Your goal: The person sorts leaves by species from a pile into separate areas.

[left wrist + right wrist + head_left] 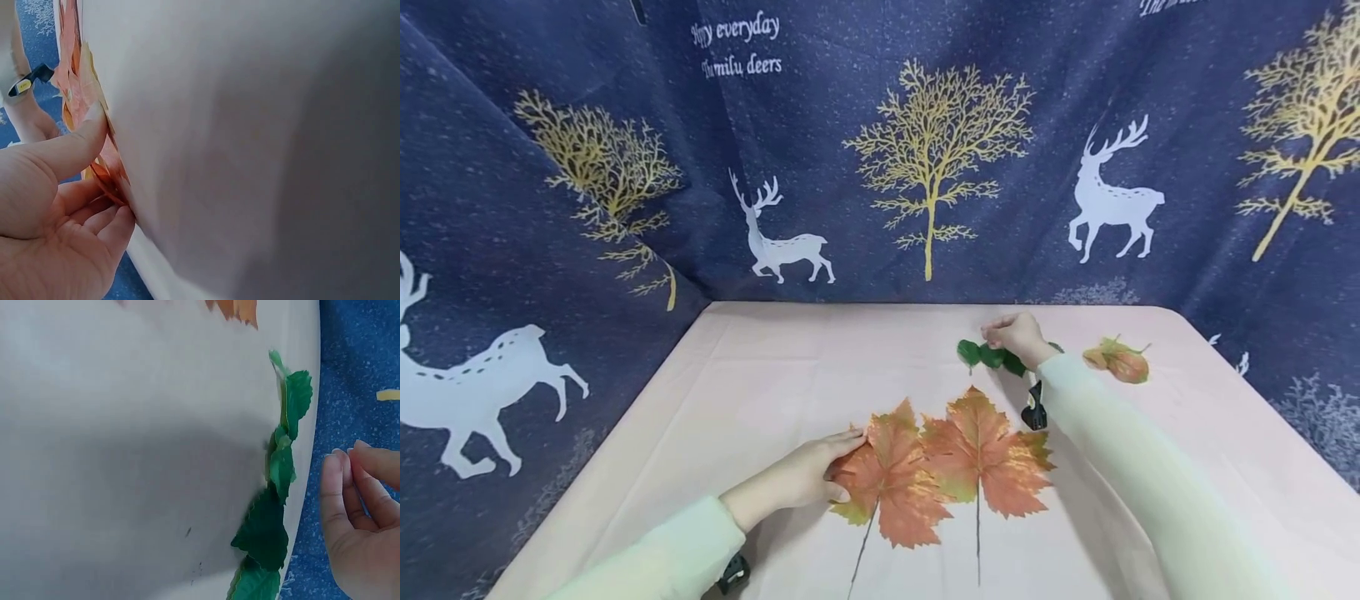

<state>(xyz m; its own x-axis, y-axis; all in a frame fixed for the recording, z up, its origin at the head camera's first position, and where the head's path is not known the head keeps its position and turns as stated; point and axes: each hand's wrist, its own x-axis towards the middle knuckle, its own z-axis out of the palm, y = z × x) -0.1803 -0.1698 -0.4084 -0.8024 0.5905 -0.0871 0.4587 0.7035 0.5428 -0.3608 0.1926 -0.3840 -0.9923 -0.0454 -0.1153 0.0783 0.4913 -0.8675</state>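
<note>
Two orange maple leaves with dark stems lie side by side on the table. My left hand (pixel 808 471) rests at the edge of the left maple leaf (pixel 895 483), fingers stretched along its upper side and thumb lower down. In the left wrist view, thumb and fingers (pixel 119 219) are apart, touching the leaf. The right maple leaf (pixel 985 458) lies beside it, untouched. Over a row of green leaves (pixel 991 357) farther back is my right hand (pixel 1017 335). Its curled fingers and thumb meet at the tips with nothing visible between them, apart from the green leaves (pixel 265 528).
Smaller orange-green leaves (pixel 1118 360) lie at the back right of the pale pink table (pixel 790 375). A dark blue cloth (pixel 865 250) printed with deer and trees hangs behind the table. A black wrist camera (pixel 1034 408) is strapped to the right wrist.
</note>
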